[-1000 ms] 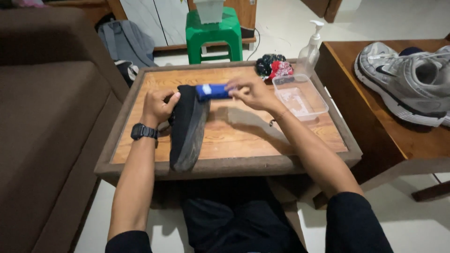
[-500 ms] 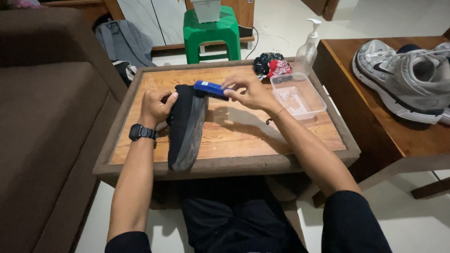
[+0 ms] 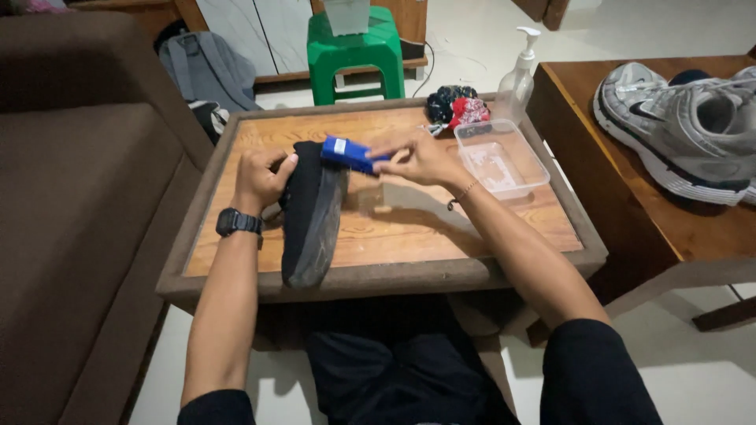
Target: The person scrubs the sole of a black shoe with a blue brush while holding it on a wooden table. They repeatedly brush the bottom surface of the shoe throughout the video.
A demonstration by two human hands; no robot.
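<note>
Brown sofa point(image 3: 71, 197) fills the whole left side; its seat edge runs close along the left rim of the low wooden table point(image 3: 409, 271), leaving only a narrow strip of pale floor between them. The table has a raised frame all round; its near rim sits just above the person's lap. A second, darker wooden table point(image 3: 630, 212) stands just beside the right rim, gap narrow, and carries a grey sneaker point(image 3: 685, 130) near its far edge. Beyond the far rim: a green plastic stool point(image 3: 352, 57) and a grey backpack point(image 3: 209, 71) on the floor, with open tile to the far right. On the tabletop, open wood lies in the middle and near right; the far right corner holds a clear plastic tub point(image 3: 502, 157), a pump bottle point(image 3: 516, 79) touching the far rim, and a bundle of dark and red cloth point(image 3: 457, 106). A black shoe point(image 3: 313, 212) stands on its side left of centre, sole facing right, its near end close to the front rim. Left hand point(image 3: 260, 177), black watch at the wrist, is closed around the shoe's far end, holding it. Right hand point(image 3: 417, 157) pinches a small blue brush point(image 3: 349, 153), pressed against the far end of the sole.
</note>
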